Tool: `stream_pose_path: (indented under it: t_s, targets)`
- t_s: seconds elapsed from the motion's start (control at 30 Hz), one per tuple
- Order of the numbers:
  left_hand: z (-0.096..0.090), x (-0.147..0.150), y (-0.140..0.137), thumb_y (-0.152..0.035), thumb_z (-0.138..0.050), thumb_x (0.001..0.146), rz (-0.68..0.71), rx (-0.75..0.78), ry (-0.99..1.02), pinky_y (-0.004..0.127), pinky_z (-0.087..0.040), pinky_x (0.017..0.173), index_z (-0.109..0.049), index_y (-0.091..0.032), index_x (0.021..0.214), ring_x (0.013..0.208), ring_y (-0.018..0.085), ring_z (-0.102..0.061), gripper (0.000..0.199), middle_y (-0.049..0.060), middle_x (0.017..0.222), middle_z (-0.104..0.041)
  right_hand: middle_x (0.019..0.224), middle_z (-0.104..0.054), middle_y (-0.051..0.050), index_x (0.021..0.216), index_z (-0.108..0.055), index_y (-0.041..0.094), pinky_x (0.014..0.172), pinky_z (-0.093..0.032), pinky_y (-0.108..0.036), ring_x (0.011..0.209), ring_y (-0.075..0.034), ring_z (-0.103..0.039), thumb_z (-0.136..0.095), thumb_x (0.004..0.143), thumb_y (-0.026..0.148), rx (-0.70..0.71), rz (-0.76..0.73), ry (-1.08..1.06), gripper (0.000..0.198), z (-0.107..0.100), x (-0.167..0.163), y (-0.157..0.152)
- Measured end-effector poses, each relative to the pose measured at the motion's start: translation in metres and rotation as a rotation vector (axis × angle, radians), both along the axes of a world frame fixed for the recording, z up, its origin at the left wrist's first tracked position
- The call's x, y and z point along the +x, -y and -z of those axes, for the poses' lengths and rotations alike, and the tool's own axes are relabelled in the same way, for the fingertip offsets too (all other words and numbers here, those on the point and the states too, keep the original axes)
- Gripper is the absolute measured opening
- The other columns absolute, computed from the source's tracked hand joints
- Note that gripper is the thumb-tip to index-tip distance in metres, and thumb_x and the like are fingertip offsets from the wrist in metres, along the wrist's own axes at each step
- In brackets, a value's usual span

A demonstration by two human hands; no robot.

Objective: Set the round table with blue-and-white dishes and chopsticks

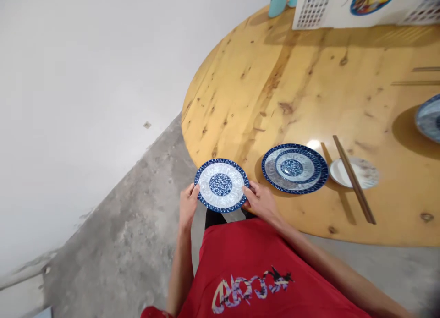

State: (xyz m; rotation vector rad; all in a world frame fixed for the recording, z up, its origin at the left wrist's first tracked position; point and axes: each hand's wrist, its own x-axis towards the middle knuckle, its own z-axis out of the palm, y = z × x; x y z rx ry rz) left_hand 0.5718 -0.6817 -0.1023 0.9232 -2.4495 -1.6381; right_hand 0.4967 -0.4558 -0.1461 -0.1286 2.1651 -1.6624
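Gripping a round blue-and-white ceramic plate by its left and right rim, the left hand and right hand seem mid-hold; the next move likely calls for level support.

A plain white wall occupies the upper left of the frame and bears one small mark. Its base meets a mottled grey floor along a diagonal from lower left toward centre. A wooden table, knotted and round-edged, fills the right; a bright reflection shows on its glossy surface.
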Motion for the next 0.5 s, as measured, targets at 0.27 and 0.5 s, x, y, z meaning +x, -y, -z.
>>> stream_pose_path:
  t_s: [0.27,0.5]
  targets:
    - [0.038,-0.143,0.101,-0.042,-0.057,0.088,0.402,-0.031,0.005,0.026,-0.020,0.058,-0.031,-0.021,0.062,0.062,0.011,-0.027,0.042,-0.005,0.062,-0.027,0.053,-0.062,-0.001,0.072,-0.052,0.025,0.049,-0.047,-0.029,0.049,-0.020,-0.060,-0.050,0.080,0.050,-0.059,0.365,0.202,0.027,0.037,-0.031,0.091]
    - [0.070,-0.270,0.165,-0.038,-0.057,0.088,0.739,0.041,0.009,0.026,-0.022,0.059,-0.036,-0.022,0.062,0.062,0.012,-0.028,0.037,-0.005,0.061,-0.029,0.056,-0.063,-0.001,0.073,-0.056,0.022,0.051,-0.053,-0.029,0.050,-0.020,-0.062,-0.052,0.077,0.034,-0.133,0.784,0.279,0.013,0.045,-0.083,0.185]
